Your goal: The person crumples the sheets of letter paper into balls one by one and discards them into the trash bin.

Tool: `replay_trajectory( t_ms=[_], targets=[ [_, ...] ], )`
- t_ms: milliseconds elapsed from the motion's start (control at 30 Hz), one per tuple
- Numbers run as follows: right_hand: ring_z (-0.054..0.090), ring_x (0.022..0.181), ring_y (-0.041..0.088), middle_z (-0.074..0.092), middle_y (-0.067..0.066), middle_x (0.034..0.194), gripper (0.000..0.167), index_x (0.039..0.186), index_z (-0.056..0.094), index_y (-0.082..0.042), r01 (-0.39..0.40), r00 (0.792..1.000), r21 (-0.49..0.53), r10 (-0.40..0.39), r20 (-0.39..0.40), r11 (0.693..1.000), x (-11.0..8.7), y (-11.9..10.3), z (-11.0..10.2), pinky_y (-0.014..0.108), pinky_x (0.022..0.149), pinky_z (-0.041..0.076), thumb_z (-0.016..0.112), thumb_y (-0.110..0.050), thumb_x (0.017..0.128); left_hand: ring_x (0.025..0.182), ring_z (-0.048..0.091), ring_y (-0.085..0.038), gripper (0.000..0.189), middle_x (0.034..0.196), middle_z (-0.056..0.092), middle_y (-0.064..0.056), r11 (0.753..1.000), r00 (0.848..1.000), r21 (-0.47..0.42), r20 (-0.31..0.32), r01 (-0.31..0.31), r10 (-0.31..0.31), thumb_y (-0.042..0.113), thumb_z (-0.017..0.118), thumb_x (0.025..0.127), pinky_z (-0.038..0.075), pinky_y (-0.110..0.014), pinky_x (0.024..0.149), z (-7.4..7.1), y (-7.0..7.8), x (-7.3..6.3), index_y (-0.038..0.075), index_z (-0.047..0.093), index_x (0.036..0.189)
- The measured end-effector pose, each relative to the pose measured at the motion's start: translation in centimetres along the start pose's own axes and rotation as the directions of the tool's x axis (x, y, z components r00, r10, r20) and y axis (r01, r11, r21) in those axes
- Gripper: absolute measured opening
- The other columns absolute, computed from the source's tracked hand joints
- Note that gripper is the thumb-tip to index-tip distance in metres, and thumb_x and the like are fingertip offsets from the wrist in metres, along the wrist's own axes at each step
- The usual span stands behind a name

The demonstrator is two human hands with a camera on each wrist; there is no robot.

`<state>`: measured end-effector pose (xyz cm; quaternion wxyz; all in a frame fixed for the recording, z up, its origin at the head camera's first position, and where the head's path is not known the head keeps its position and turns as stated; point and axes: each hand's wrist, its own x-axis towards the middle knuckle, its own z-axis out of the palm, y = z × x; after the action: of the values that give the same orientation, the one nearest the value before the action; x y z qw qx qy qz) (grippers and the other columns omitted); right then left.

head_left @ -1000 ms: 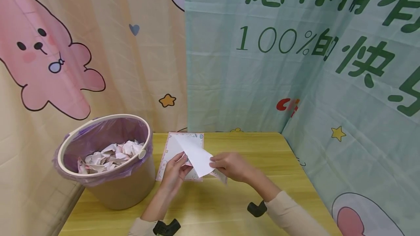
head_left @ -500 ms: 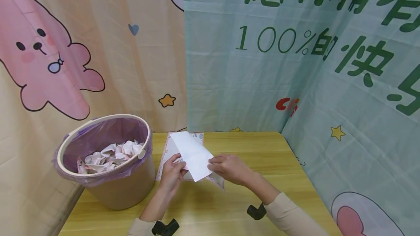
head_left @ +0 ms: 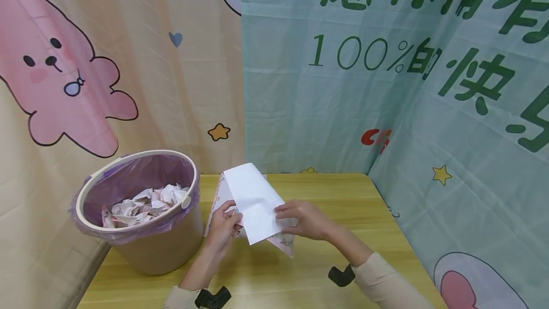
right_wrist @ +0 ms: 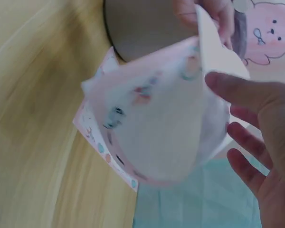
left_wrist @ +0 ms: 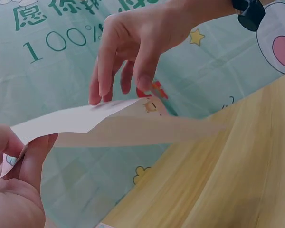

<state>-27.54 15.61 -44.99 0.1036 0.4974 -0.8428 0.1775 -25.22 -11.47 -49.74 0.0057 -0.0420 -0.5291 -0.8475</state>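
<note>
The left hand [head_left: 222,230] pinched the left side of a bent paper [head_left: 257,206] between thumb and fingers. The right hand [head_left: 310,222] held its fingers loosely spread, tips touching the paper's right side. The paper was raised above the desk [head_left: 279,275], plain white upward, a printed corner showing below. Beyond it, another sheet [head_left: 220,191] lay flat; at left stood a bin [head_left: 160,254] containing crumpled paper [head_left: 143,206]. Farther back hung a teal curtain [head_left: 300,113].

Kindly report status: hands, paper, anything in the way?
Left hand pinches bent paper sheet; right hand touches its blank face. Second sheet beneath. Wastebasket at left, seemingly no obstacle.
</note>
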Motion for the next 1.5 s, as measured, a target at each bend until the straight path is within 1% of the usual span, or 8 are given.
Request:
replay_trajectory(
  t_ms=[133, 233, 400, 667, 767, 967, 1300, 1500],
  targets=[
    [0.066, 0.119, 0.028, 0.069, 0.009, 0.131, 0.037, 0.124, 0.075, -0.006, -0.060, 0.998, 0.077, 0.061, -0.017, 0.995, -0.1, 0.5, -1.9, 0.044, 0.096, 0.056, 0.081, -0.024, 0.092, 0.068, 0.059, -0.011, 0.029, 0.087, 0.067, -0.007, 1.000, 0.997, -0.019, 0.077, -0.012, 0.013, -0.017, 0.051, 0.094, 0.054, -0.021, 0.061, -0.7, 0.7, -0.1, -0.013, 0.048, 0.122],
    [0.064, 0.120, 0.028, 0.067, 0.009, 0.134, 0.041, 0.130, 0.072, -0.007, -0.036, 0.997, 0.012, 0.037, -0.061, 0.999, 0.1, 1.1, -3.2, 0.045, 0.095, 0.056, 0.080, -0.020, 0.092, 0.067, 0.059, -0.010, 0.025, 0.086, 0.068, -0.006, 0.999, 0.989, -0.030, 0.146, -0.012, 0.017, -0.017, 0.049, 0.095, 0.054, -0.021, 0.060, -1.3, 1.2, -0.1, -0.008, 0.050, 0.118],
    [0.060, 0.125, 0.030, 0.061, 0.012, 0.143, 0.067, 0.141, 0.063, -0.008, 0.099, 0.985, -0.183, -0.122, -0.119, 0.978, 0.4, 1.9, -4.9, 0.045, 0.095, 0.056, 0.090, -0.015, 0.081, 0.067, 0.060, -0.008, 0.027, 0.092, 0.072, -0.005, 0.999, 0.960, -0.050, 0.279, -0.011, 0.024, -0.017, 0.046, 0.097, 0.056, -0.022, 0.062, -2.0, 1.6, -0.3, 0.000, 0.053, 0.118],
    [0.055, 0.134, 0.029, 0.059, 0.011, 0.146, 0.074, 0.144, 0.062, -0.013, 0.353, 0.916, -0.368, -0.399, -0.053, 0.860, 1.4, 0.7, -5.1, 0.042, 0.106, 0.049, 0.092, -0.032, 0.080, 0.089, 0.072, -0.014, 0.031, 0.106, 0.074, -0.008, 0.995, 0.900, -0.091, 0.436, 0.033, 0.010, -0.017, 0.043, 0.099, 0.061, -0.030, 0.076, -2.3, 1.7, -0.4, 0.004, 0.055, 0.118],
    [0.056, 0.133, 0.027, 0.062, 0.009, 0.143, 0.066, 0.141, 0.064, -0.013, 0.418, 0.891, -0.381, -0.453, -0.004, 0.825, 1.6, 0.2, -4.3, 0.040, 0.108, 0.046, 0.089, -0.032, 0.083, 0.091, 0.072, -0.015, 0.029, 0.105, 0.075, -0.008, 0.997, 0.907, -0.057, 0.421, 0.044, -0.015, -0.016, 0.045, 0.099, 0.061, -0.030, 0.077, -2.2, 1.5, -0.4, 0.002, 0.055, 0.119],
    [0.063, 0.125, 0.023, 0.069, 0.008, 0.132, 0.045, 0.127, 0.074, -0.013, 0.435, 0.886, -0.372, -0.464, 0.013, 0.820, 1.5, 0.0, -3.2, 0.039, 0.108, 0.046, 0.088, -0.022, 0.085, 0.073, 0.062, -0.008, 0.025, 0.089, 0.071, -0.003, 0.998, 0.929, 0.029, 0.365, 0.052, -0.059, -0.014, 0.052, 0.097, 0.058, -0.024, 0.071, -2.1, 1.4, -0.8, -0.004, 0.054, 0.120],
    [0.065, 0.119, 0.022, 0.071, 0.006, 0.124, 0.037, 0.117, 0.078, -0.011, 0.313, 0.950, -0.198, -0.309, 0.054, 0.929, 1.6, -1.0, -2.6, 0.030, 0.099, 0.051, 0.090, -0.015, 0.082, 0.075, 0.061, -0.009, 0.024, 0.089, 0.067, -0.004, 0.990, 0.961, 0.144, 0.273, 0.010, -0.050, -0.015, 0.056, 0.093, 0.051, -0.019, 0.062, -2.0, 1.1, -0.9, -0.023, 0.056, 0.115],
    [0.067, 0.117, 0.022, 0.073, 0.007, 0.120, 0.036, 0.114, 0.080, -0.009, 0.279, 0.960, -0.151, -0.274, 0.050, 0.948, 1.5, -1.2, -2.9, 0.029, 0.097, 0.052, 0.091, -0.012, 0.080, 0.070, 0.056, -0.008, 0.031, 0.084, 0.064, -0.001, 0.978, 0.959, 0.204, 0.283, -0.034, -0.025, -0.013, 0.056, 0.095, 0.046, -0.017, 0.059, -1.8, 1.2, -1.2, -0.032, 0.050, 0.119]
  ],
)
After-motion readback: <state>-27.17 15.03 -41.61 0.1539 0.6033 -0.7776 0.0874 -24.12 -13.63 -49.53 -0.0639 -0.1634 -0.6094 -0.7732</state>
